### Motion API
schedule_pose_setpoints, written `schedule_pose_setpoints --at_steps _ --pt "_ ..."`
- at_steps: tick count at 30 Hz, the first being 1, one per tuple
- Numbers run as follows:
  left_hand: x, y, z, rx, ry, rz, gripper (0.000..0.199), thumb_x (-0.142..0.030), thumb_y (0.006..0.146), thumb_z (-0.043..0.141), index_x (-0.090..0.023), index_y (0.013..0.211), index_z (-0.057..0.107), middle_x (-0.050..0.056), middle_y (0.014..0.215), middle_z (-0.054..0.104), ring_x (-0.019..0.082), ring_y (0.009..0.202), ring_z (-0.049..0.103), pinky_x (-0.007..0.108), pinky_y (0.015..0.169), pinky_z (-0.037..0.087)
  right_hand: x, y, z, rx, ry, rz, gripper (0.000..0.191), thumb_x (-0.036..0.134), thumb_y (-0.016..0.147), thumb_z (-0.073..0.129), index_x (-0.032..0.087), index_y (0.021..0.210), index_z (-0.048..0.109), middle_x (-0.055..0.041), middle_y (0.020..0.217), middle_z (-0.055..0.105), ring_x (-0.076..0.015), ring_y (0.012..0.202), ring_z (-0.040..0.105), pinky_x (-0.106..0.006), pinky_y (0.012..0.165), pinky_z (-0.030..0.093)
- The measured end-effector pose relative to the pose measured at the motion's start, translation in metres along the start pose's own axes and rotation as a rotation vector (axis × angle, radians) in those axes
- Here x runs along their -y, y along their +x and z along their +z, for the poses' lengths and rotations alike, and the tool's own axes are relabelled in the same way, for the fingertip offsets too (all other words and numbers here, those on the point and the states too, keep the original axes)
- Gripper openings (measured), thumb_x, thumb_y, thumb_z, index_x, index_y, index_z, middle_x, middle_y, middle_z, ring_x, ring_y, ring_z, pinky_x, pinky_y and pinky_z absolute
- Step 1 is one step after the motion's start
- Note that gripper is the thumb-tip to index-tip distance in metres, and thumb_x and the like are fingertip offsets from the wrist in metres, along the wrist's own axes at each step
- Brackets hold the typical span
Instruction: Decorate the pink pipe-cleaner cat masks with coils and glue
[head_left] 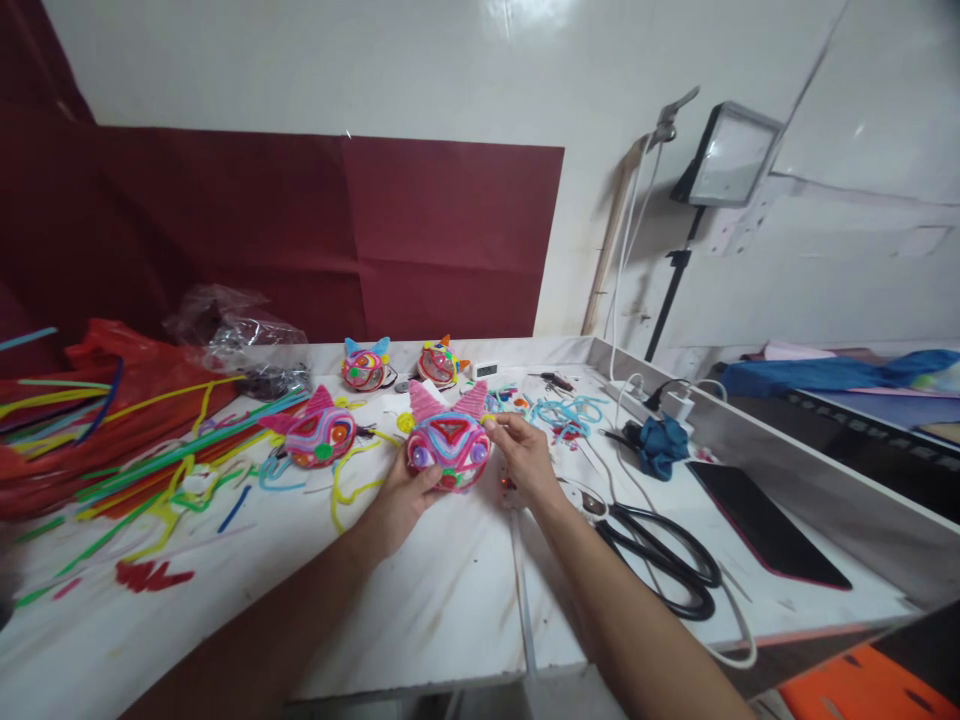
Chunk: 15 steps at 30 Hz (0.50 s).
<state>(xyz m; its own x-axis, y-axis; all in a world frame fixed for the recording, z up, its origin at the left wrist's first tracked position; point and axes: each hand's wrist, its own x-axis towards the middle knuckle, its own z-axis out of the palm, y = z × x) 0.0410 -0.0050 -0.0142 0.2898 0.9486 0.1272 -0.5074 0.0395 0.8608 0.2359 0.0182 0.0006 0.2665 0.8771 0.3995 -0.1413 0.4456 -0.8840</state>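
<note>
Currently the left hand point(397, 500) cups the pipe-cleaner mask point(448, 445) from below, steadying it. The right hand point(525, 455) apparently pinches its edge, fingers narrow.

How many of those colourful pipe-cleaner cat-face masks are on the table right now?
4. One pink-eared pipe-cleaner mask is held by the left hand and right hand; another pink-eared one lies to its left; a blue-eared one and an orange-eared one sit behind. The red bag may hide more.

Scissors point(660, 560) lie right of the held mask point(448, 445); pipe cleaners point(150, 455) lie left.
</note>
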Motion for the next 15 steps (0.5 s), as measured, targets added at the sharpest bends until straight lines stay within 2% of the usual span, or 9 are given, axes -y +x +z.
schedule_pose_setpoints --at_steps 9,15 --pt "0.0031 0.0017 -0.004 -0.012 -0.03 -0.02 0.07 -0.04 0.066 0.105 -0.03 0.126 0.071 0.007 0.14 0.076 0.036 0.136 0.069 0.056 0.115 0.059 -0.0029 -0.0024 0.0006 -0.012 -0.003 0.002 0.03 0.051 0.068 0.088 0.023 0.079 0.084 -0.0018 0.075 0.08 -0.021 0.071 0.069 -0.034 0.07 0.056" --pt "0.0028 0.0024 -0.0052 -0.002 -0.043 -0.035 0.07 -0.04 0.067 0.105 -0.031 0.128 0.071 0.006 0.142 0.076 0.036 0.136 0.068 0.054 0.112 0.061 -0.0068 -0.0011 -0.0003 -0.017 0.021 0.018 0.035 0.054 0.069 0.088 0.024 0.088 0.086 -0.0039 0.086 0.085 -0.0245 0.08 0.074 -0.04 0.082 0.06"
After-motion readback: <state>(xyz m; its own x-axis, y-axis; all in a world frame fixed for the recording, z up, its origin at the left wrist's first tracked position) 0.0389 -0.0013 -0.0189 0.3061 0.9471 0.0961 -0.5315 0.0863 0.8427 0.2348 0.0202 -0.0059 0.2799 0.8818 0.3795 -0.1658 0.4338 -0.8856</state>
